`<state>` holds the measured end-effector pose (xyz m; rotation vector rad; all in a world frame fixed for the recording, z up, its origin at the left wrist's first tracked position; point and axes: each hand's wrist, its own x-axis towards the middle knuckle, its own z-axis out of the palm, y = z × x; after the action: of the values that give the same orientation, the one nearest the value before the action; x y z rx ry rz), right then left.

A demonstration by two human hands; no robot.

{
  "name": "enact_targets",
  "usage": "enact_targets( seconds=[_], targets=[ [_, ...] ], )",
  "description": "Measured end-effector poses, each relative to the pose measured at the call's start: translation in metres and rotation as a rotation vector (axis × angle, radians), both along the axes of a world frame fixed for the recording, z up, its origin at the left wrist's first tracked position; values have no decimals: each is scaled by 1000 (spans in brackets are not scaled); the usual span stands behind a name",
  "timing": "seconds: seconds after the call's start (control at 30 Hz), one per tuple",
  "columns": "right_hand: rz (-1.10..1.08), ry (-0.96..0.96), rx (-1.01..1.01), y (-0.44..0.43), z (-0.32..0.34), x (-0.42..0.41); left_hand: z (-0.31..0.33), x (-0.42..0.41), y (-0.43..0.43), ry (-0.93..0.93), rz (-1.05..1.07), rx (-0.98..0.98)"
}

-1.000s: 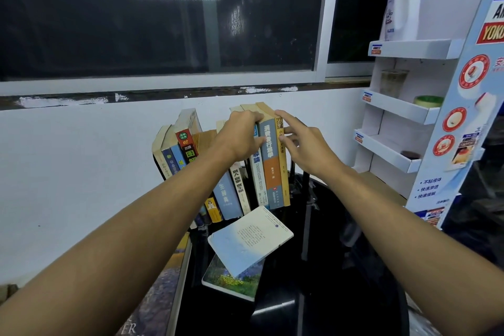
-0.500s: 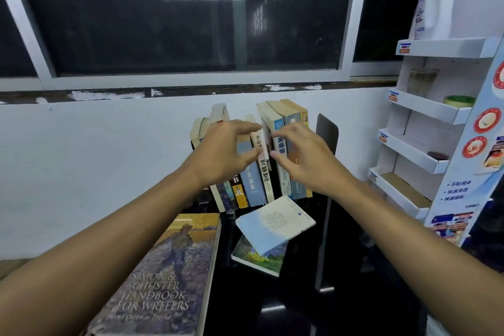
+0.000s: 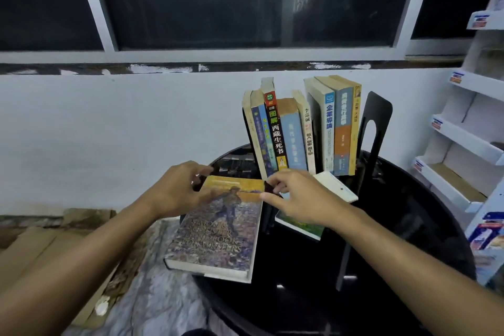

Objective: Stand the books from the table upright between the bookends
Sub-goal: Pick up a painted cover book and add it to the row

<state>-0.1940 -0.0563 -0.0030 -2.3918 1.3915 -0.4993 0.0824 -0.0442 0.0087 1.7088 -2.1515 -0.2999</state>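
Head | left hand [image 3: 174,194], right hand [image 3: 302,199] moved: upright books [image 3: 296,133] → handbook [image 3: 218,229] corners | apart, grip unclear

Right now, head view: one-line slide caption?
Left hand and right hand at far corners of the handbook; upright books beside the bookend.

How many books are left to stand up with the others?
Done: a row of books stands upright by the black bookend. In hand: the left hand and right hand are at the big handbook's far corners; no clear grip yet. Left: three flat books, the big handbook, the white book and the green book.
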Motion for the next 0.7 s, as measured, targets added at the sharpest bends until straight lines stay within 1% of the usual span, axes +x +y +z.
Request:
enact_targets(
  seconds=[0.13,0.3,0.5,0.7],
  targets=[
    [-27,48,86,7,-27,17,-21,16,8,-75,47,144],
    [-74,43,133,10,-44,30,-36,26,14,-17,74,213],
    [-96,-43,183,11,-45,35,-53,35,21,63,53,213],
    [-29,-171,210,11,-40,39,-64,32,33,111,62,172]
  ],
)
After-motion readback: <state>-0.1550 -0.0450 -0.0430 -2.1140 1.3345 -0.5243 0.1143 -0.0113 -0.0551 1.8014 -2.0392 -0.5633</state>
